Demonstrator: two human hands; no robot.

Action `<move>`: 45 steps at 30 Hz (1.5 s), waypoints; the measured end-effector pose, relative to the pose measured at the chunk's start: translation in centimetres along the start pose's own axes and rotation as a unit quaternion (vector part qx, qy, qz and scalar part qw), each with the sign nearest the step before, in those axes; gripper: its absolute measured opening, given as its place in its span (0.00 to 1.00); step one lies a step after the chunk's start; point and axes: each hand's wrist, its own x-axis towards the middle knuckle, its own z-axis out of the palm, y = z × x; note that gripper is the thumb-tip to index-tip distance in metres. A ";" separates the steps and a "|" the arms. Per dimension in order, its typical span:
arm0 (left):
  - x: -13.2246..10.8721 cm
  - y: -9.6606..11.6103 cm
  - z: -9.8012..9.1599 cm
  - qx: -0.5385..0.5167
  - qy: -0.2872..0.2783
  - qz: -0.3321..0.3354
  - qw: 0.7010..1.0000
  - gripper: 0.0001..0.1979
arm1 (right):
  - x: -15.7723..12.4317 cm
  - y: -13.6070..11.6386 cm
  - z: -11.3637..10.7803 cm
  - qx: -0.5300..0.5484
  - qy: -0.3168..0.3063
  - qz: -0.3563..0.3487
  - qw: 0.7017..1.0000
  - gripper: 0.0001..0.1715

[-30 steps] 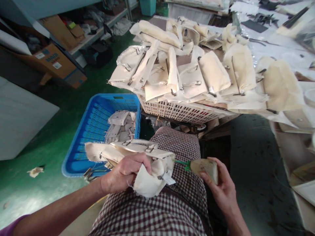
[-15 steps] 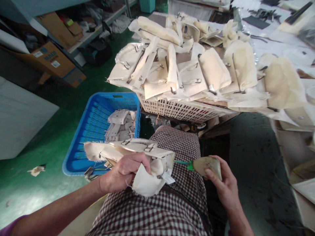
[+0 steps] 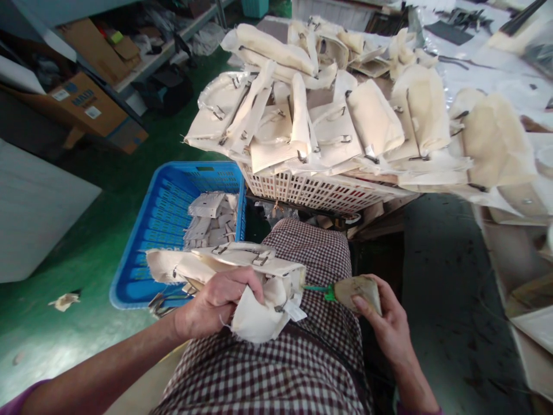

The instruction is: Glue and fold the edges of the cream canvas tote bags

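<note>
My left hand (image 3: pixel 224 297) is closed on a cream fabric bag (image 3: pixel 272 267) with a handle and metal buckles, held over my checkered apron (image 3: pixel 276 374). A white tag (image 3: pixel 294 310) hangs from the bag near my fingers. In my right hand (image 3: pixel 384 317) is a beige squeeze bottle (image 3: pixel 356 292) with a green nozzle, lying on its side. The thin tip of the nozzle points left and reaches the bag's right edge; whether it touches is hard to tell.
A blue basket (image 3: pixel 142 230) holding grey-white pieces (image 3: pixel 209 216) stands beyond the bag. Several cream bags (image 3: pixel 337 135) lie piled over a white basket (image 3: pixel 306 190). At right is a dark bench surface (image 3: pixel 453 288); a cardboard box (image 3: pixel 93 109) is at upper left.
My right hand has moved slightly left with the bottle, bringing its nozzle closer to the bag. My left hand holds the bag almost unchanged.
</note>
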 end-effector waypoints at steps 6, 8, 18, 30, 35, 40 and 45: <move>-0.1 0.0 -0.1 -0.005 -0.005 -0.006 1.000 0.08 | 0.0 0.8 0.0 0.008 0.025 -0.001 1.000 0.34; -0.2 0.0 0.0 -0.005 -0.006 -0.001 1.000 0.09 | 0.1 0.8 0.2 0.019 0.056 -0.012 0.998 0.35; -0.5 0.0 0.0 -0.014 0.006 -0.015 1.000 0.12 | 0.0 0.5 0.3 -0.031 0.014 -0.079 0.996 0.31; -3.0 -0.7 0.1 -0.014 0.050 0.031 0.998 0.13 | -2.1 -1.4 1.1 0.006 0.064 0.052 0.997 0.36; -3.0 -1.3 -0.1 -0.019 0.031 0.021 0.999 0.12 | -3.0 -0.4 1.8 -0.028 0.076 0.051 0.995 0.39; -2.2 -1.1 -0.2 -0.026 0.040 0.001 0.999 0.14 | -3.3 0.1 1.9 -0.057 0.097 -0.016 0.994 0.35; -2.2 -1.4 -0.3 -0.054 0.037 0.000 0.998 0.16 | -3.3 0.5 1.9 -0.059 0.083 -0.047 0.994 0.33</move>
